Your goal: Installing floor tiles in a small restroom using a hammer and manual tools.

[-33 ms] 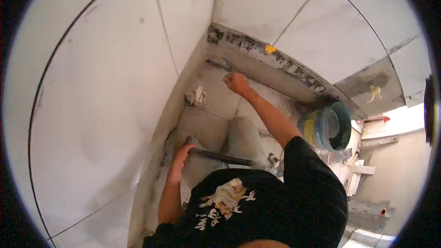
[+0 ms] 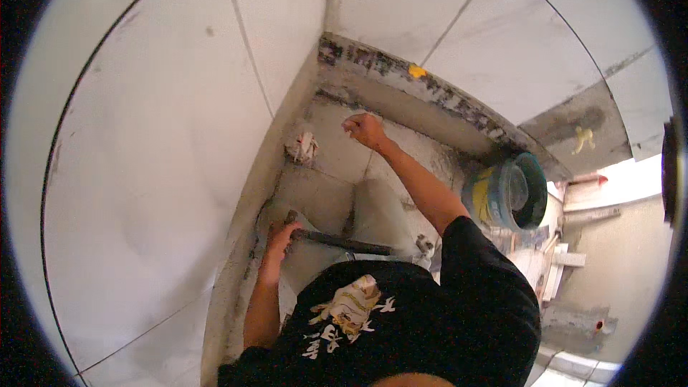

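I am crouched in a tiled corner. My left hand [image 2: 278, 238] is closed around a dark rubber mallet [image 2: 337, 241] that lies low across the grey floor tile [image 2: 326, 201], its head by the left wall. My right hand [image 2: 364, 129] reaches forward as a closed fist and rests on the far floor tile near the mortar strip [image 2: 401, 97] at the foot of the back wall. I see nothing in that fist.
A crumpled white rag [image 2: 302, 147] sits at the foot of the left wall. A blue and yellow bucket [image 2: 510, 193] stands at the right. Yellow spacers [image 2: 417, 70] mark the back wall. Large white wall tiles [image 2: 158, 172] close in on the left.
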The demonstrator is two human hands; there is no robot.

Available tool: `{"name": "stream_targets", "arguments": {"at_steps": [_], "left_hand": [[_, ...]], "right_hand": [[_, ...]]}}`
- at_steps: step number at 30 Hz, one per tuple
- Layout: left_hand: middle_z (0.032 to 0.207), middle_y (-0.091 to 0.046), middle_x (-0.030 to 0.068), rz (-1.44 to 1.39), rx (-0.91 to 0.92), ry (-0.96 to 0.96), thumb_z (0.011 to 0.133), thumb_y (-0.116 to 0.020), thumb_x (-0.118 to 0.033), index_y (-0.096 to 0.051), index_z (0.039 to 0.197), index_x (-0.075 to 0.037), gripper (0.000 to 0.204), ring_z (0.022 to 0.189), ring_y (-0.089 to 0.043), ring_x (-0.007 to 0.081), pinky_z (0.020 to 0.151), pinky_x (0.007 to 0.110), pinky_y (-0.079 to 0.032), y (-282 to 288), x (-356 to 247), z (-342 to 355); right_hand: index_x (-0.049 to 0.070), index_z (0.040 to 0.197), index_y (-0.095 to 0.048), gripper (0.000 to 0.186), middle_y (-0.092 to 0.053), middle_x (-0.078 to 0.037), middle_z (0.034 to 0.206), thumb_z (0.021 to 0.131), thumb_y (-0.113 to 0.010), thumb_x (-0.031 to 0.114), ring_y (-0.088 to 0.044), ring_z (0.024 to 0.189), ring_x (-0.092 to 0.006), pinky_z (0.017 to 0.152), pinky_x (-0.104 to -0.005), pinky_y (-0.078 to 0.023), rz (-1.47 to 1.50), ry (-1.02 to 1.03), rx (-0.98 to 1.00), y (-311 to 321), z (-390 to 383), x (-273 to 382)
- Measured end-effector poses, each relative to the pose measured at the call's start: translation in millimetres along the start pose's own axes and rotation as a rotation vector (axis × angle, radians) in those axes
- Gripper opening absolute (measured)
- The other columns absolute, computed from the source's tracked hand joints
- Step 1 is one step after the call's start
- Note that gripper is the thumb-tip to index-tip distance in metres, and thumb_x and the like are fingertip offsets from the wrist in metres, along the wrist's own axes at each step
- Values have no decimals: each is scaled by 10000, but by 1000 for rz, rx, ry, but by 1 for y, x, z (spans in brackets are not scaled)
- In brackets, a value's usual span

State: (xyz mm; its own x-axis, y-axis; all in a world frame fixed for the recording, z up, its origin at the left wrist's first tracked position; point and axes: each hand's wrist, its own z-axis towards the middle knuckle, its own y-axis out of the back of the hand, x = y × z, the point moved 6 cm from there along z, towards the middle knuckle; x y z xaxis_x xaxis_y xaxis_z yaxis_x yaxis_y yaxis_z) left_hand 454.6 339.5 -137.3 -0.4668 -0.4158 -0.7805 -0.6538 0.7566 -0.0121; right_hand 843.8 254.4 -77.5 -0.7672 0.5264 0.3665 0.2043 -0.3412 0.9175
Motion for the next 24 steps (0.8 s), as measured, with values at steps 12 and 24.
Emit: {"name": "stream_targets", "arguments": {"at_steps": [12, 24], "left_hand": [[943, -574, 25, 289, 244, -148, 767, -638, -301, -601, 1018, -114, 316, 750, -535, 145, 606, 271, -423, 0, 28, 12], [700, -496, -12, 380, 190, 145, 772, -612, -420, -557, 913, -132, 326, 452, -363, 85, 393, 264, -283, -88, 15, -46]], "right_hand": [[16, 895, -660, 196, -653, -98, 730, 764, -566, 128, -621, 602, -178, 603, -319, -513, 598, -362, 69, -11, -227, -91], [73, 724, -636, 144, -579, -79, 565, 686, -631, 212, -541, 462, -219, 410, -357, -421, 995, -1817, -107, -115, -886, -52]]}}
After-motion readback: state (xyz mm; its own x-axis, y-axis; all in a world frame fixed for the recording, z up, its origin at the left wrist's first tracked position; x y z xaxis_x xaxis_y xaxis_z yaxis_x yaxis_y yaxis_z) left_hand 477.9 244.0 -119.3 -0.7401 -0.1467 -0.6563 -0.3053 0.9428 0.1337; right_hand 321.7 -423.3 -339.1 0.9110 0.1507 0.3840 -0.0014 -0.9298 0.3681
